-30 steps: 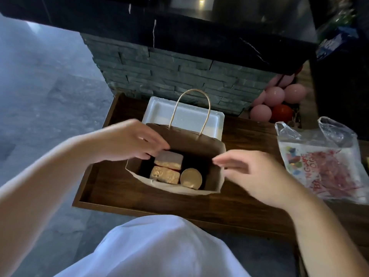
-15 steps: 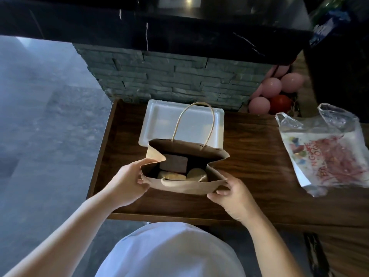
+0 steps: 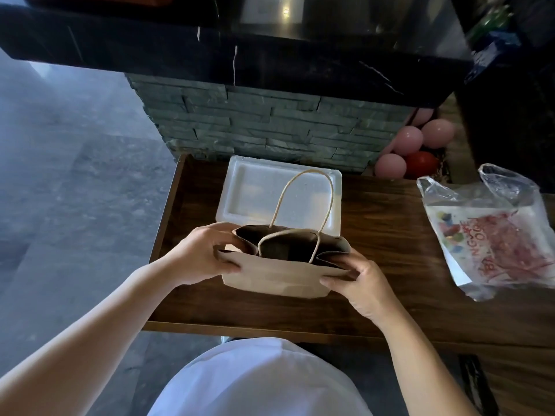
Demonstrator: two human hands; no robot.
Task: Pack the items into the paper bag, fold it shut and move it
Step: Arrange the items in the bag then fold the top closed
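A brown paper bag (image 3: 279, 276) with twine handles stands upright on the dark wooden table (image 3: 384, 241). My left hand (image 3: 201, 253) pinches its left top corner. On the other side my right hand (image 3: 357, 280) grips the right top corner. The side gussets are pushed inward and the mouth is narrowed to a dark slit. The packed items inside are hidden from view.
A white foam tray (image 3: 255, 190) lies just behind the bag. At the right sits a clear plastic bag with red print (image 3: 492, 235). Pink and red balloons (image 3: 417, 148) rest at the back right. A stone-faced counter (image 3: 270, 124) rises behind the table.
Both hands went from the open rim to the bag's top corners and pressed the sides inward. The mouth has narrowed, so the wrapped items seen earlier are now out of sight.
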